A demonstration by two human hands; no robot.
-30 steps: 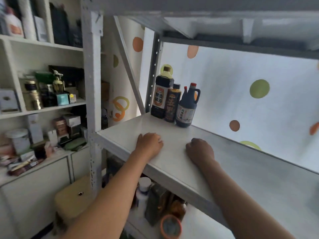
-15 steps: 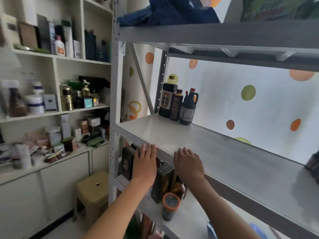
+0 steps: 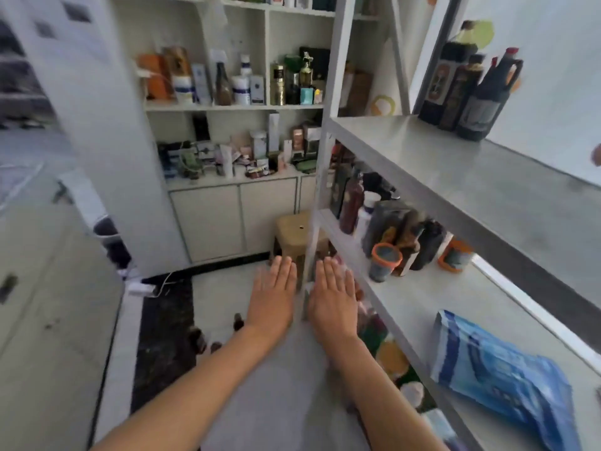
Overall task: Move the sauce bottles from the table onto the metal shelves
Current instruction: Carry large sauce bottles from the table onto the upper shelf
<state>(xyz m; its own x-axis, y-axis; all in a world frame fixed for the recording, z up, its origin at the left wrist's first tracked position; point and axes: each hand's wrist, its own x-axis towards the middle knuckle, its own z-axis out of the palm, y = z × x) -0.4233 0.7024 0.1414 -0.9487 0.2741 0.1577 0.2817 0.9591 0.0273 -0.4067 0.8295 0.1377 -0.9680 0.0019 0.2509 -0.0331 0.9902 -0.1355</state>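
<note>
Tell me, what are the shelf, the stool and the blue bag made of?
The shelf looks like painted metal: flat, grey-white, with a dull sheen and thin upright posts. The stool seems to be plastic: smooth, tan, moulded in one piece with a small hole on top. The blue bag looks like shiny plastic film, since it is crinkled and glossy.

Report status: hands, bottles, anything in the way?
Left hand and right hand open, empty, off the shelves. Three sauce bottles upright on upper metal shelf. Shelf post just ahead of hands.
</note>
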